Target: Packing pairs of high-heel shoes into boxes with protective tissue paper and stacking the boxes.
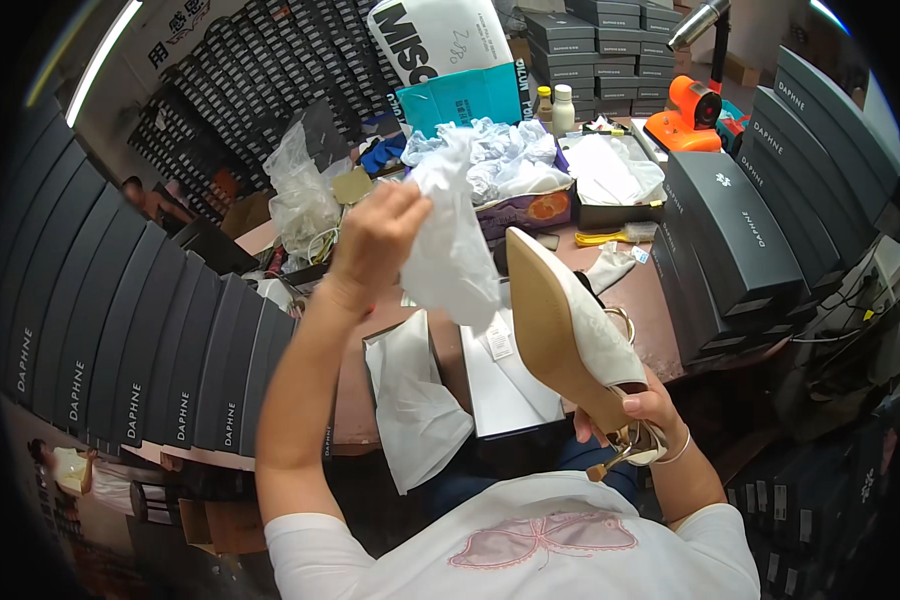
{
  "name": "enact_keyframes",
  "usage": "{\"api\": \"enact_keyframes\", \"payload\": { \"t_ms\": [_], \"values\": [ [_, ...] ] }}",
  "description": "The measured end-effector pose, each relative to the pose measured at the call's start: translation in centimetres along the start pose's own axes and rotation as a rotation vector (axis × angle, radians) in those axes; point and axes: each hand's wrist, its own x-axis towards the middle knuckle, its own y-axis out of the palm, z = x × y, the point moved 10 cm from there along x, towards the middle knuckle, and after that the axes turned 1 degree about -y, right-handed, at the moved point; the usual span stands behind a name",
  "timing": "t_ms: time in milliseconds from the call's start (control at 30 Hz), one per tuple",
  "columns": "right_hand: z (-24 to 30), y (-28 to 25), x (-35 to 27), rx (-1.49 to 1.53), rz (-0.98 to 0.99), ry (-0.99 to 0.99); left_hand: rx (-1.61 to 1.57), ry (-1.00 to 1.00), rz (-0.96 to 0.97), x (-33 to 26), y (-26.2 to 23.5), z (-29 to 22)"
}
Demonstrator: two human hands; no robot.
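Note:
My left hand (382,225) is raised over the table, its fingers pinched on a thin white sheet (448,250) that hangs down; whether it is paper or plastic is hard to tell. In my right hand (650,415) is a white pointed-toe high-heeled shoe (560,320), gripped near the heel. Its tan sole faces left, the toe points up and away, and the heel is gold. Below the two hands lies an open shoe box (480,385) with white paper and a small tag inside. White tissue paper (420,420) drapes over a dark tray or lid to its left.
Dark shoe boxes line the left side (150,340) and stack up on the right (730,230). Farther back, a carton (530,215) overflows with crumpled white sheets. A yellow-handled brush (620,236), two bottles (563,108) and an orange device (685,118) sit near it.

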Motion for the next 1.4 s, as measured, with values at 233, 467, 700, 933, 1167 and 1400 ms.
{"api": "enact_keyframes", "payload": {
  "t_ms": [233, 467, 700, 933, 1167, 1400],
  "values": [
    [-0.8, -1.5, -1.8, -0.003, -0.086, -0.096, -0.986, -0.169, 0.751, -7.3, 12.0, -7.9],
    [-5.8, -6.7, -4.9, -0.171, -0.059, 0.199, -0.686, -0.918, 0.548, -19.2, 15.1, -4.7],
    [-9.4, -0.7, -0.2, -0.502, 0.307, 0.350, -0.388, -0.469, 0.370, -16.6, 6.1, -6.7],
    [-12.1, 2.8, 6.5, -1.174, 0.304, -0.037, -0.728, -0.197, 0.404, -14.1, -0.1, -12.6],
    [-15.4, -5.0, 5.4, -0.711, -0.108, 0.257, -0.206, -0.752, 0.199, -20.5, 3.3, -5.3],
    [-18.2, -5.7, 2.4, 0.509, -0.146, 0.399, -1.655, -1.819, -0.831, -28.9, 14.3, -9.7]
  ]
}}
